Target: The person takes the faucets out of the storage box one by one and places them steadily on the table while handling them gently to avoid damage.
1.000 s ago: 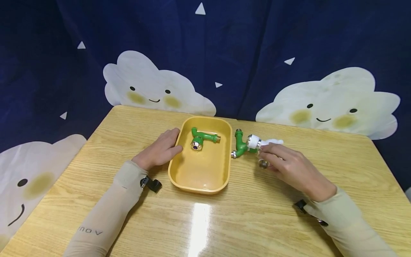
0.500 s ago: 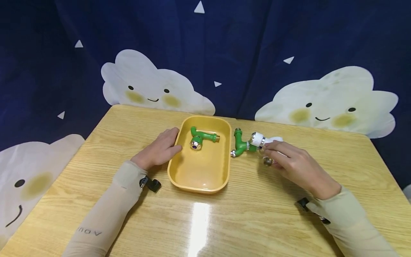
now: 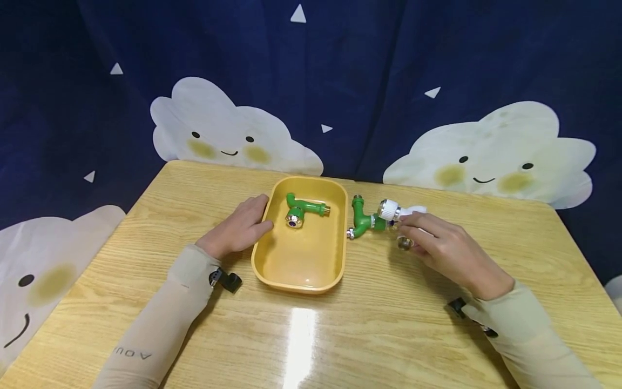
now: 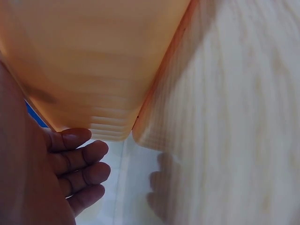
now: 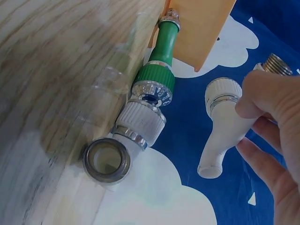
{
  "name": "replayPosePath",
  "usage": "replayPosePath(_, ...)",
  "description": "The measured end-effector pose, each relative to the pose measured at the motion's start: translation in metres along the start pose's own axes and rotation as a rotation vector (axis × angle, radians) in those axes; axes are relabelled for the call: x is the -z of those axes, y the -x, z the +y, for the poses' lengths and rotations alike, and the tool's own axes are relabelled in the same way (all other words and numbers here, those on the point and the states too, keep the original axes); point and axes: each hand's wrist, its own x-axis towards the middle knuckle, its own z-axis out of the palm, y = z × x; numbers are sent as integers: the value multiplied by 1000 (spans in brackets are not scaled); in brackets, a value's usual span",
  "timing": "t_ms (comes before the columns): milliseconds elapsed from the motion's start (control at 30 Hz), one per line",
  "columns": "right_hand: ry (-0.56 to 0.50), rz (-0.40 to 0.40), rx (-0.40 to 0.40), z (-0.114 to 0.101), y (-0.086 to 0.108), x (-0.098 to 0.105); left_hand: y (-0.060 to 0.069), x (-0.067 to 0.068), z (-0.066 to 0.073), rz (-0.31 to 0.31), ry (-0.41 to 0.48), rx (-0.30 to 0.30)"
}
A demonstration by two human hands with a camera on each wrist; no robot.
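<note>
A person's right hand [image 3: 439,246] pinches a white plastic tap with a ribbed knob [image 5: 224,119] between thumb and fingers, lifted above the desk [image 3: 379,329] to the right of the landmark, a yellow plastic rectangular tray with rounded corners [image 3: 298,288]. Beneath that hand, also right of the tray, a second white tap with a metal ring at its end [image 5: 142,123] lies on the desk. Between it and the tray lies a green plastic tap with metal ends [image 3: 360,220]. Inside the tray, towards its far end, lies another green tap with a shiny faceted knob [image 3: 303,207]. The left hand [image 3: 238,227] rests at the tray's left side, its fingers loosely extended, thumb apart at the rim.
</note>
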Motion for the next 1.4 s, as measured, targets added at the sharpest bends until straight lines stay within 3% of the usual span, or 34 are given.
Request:
replayPosePath(733,-29,48,5,13,8,1,0,0,-1,1,3,1)
replayPosePath(1033,-15,12,-23,16,12,3,0,0,0,-8,1,7)
replayPosePath(1400,15,30,-44,16,13,6,0,-1,0,0,-1,2)
